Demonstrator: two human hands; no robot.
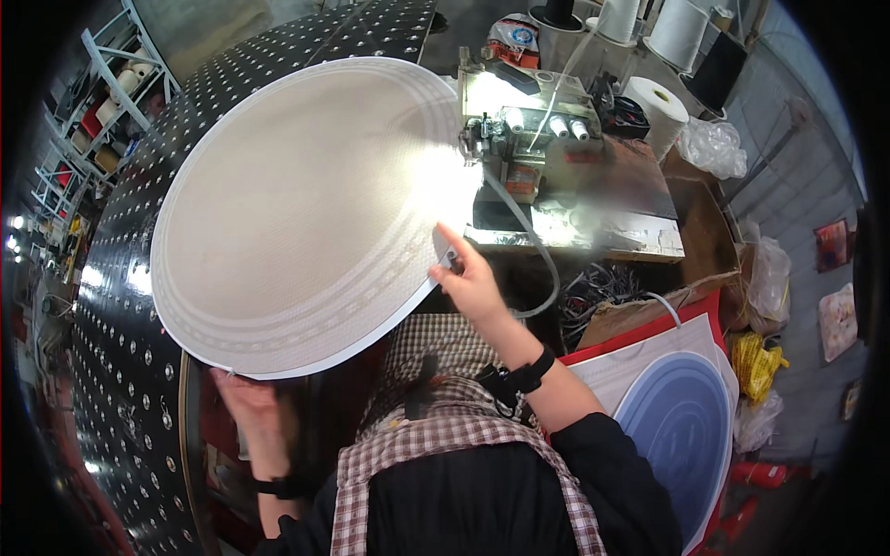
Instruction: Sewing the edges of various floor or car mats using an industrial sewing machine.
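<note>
A large round beige mat [297, 204] with a white bound edge and pale dotted rings lies over a black studded table [120, 306], its right edge under the head of a sewing machine [519, 139]. My right hand [468, 278] pinches the mat's rim at the lower right, just in front of the machine. My left hand [243, 403] is under the mat's near edge at the lower left, fingers holding it up from below. Both wrists wear black bands.
Several white thread cones [663, 111] stand behind the machine. A stack of round blue-and-white mats [681, 426] lies at my right on a red surface. Plastic bags [714, 148], a cardboard box [640, 310] of cords and metal shelving [102, 102] surround the station.
</note>
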